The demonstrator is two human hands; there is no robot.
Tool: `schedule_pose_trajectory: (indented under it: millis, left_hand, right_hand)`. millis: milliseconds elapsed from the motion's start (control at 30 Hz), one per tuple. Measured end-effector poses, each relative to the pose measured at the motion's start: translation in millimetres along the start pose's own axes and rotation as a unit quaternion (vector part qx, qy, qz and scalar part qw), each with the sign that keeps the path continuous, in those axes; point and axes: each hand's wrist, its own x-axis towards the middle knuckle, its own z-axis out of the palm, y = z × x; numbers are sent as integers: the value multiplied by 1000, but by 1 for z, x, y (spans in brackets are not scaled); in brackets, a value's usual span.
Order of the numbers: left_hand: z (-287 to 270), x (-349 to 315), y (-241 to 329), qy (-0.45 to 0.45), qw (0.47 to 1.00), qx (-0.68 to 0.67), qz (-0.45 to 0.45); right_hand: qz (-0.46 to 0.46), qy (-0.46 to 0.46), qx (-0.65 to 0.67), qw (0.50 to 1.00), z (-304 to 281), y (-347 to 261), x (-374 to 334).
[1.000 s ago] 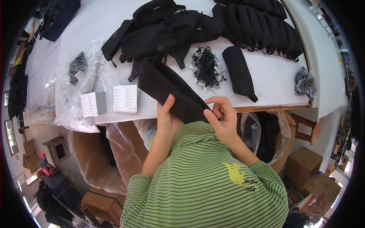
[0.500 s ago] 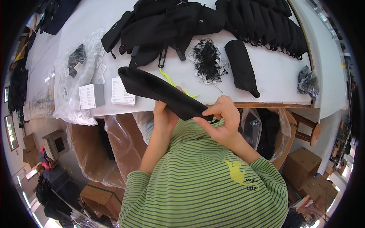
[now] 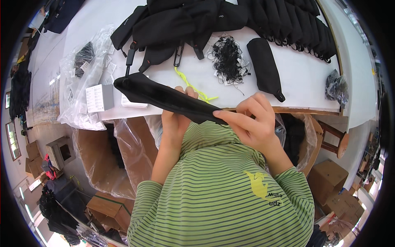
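A long, slim black fabric pouch (image 3: 164,98) is held tilted before me, its upper end pointing to the far left. My left hand (image 3: 176,119) is closed around its middle from below, fingertips showing behind it. At the pouch's lower right end, my right hand (image 3: 256,123) pinches the edge between thumb and forefinger. A dark strap or pull shows just beyond the upper end. On the table past my hands lie a bright yellow cord (image 3: 188,85) tied to a black metal tool (image 3: 178,55), a tangle of thin black cords (image 3: 227,59) and another black pouch (image 3: 265,68).
Black pouches (image 3: 173,26) are heaped at the back, with a row of pouches (image 3: 292,24) at right. A clear plastic bag (image 3: 68,109) and white card stacks (image 3: 98,99) sit at left. Plastic-lined cartons (image 3: 98,158) stand below the table edge; a wooden stool (image 3: 340,144) is at right.
The pouch has swung flatter and its upper end has moved left. My right hand has risen slightly and shifted right, still pinching the end. My left hand keeps its hold.
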Motion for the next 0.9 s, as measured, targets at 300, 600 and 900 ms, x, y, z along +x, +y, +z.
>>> schedule_pose_trajectory:
  millis: [300, 600, 900]
  left_hand:
    - [0, 0, -1, -28, 1000, 2, 3]
    - [-6, 0, -2, -46, 997, -63, 8]
    - [-8, -5, 3, -15, 998, -58, 9]
  right_hand:
    - [-84, -99, -20, 991, -4, 3, 20]
    - [-65, -77, 22, 995, -4, 3, 12]
    - [37, -94, 183, 978, -18, 5, 2]
